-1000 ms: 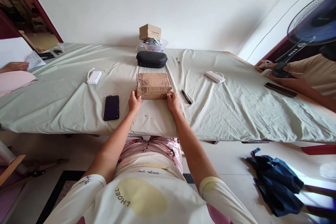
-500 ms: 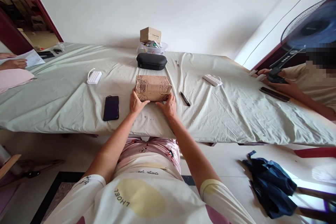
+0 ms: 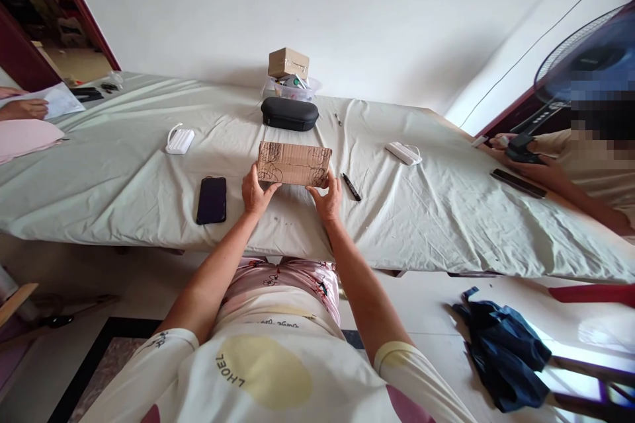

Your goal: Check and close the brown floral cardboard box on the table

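The fingers of the left hand curl up against the near left edge of the cardboard box, thumb laid along its front face. The fingers of the right hand close on the near right corner in the same way. Between them the two hands hold the box tilted, its broad printed face turned toward the camera and its near edge raised off the worktop; whether the far edge touches the cloth cannot be told.

Just right of the right hand lies a black pen, apart from the box. Left of the left hand, near but not touching, a dark phone lies flat on the pale green cloth. Beyond the box sits a black case, and behind that a clear tub with a small carton on top. A white pouch lies further left, and another white pouch to the right.

At the far right another person's hand rests near a second phone. At the far left a second person's hand lies on a sheet of paper.
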A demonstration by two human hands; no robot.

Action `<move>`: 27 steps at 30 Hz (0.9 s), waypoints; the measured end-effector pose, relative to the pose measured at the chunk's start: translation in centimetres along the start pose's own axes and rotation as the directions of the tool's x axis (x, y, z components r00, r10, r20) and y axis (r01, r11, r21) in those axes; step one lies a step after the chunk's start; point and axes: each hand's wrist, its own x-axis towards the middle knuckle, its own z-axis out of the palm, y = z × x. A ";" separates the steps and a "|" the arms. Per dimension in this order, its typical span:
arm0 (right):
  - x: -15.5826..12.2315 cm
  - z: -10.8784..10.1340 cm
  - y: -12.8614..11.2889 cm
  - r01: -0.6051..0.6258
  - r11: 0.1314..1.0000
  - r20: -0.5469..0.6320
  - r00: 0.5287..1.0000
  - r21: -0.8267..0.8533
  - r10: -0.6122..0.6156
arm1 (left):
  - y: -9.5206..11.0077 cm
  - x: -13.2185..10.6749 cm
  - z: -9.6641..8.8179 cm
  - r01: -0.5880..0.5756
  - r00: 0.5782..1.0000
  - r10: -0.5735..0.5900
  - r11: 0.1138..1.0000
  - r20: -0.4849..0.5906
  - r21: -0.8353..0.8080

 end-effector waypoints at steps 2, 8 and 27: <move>0.1 -0.7 -0.1 0.017 0.999 -0.066 0.998 0.037 -0.015 | -0.3 0.0 -0.2 -0.012 1.000 0.011 0.999 -0.027 -0.046; -0.2 -1.8 -0.7 0.025 0.979 -0.226 0.974 0.204 0.022 | -0.4 0.0 -0.9 -0.106 0.989 0.086 0.978 -0.118 -0.177; -0.4 -1.0 0.1 -0.313 0.949 0.140 0.942 0.042 0.305 | -1.2 0.4 -0.3 0.091 0.993 -0.092 0.996 0.067 0.024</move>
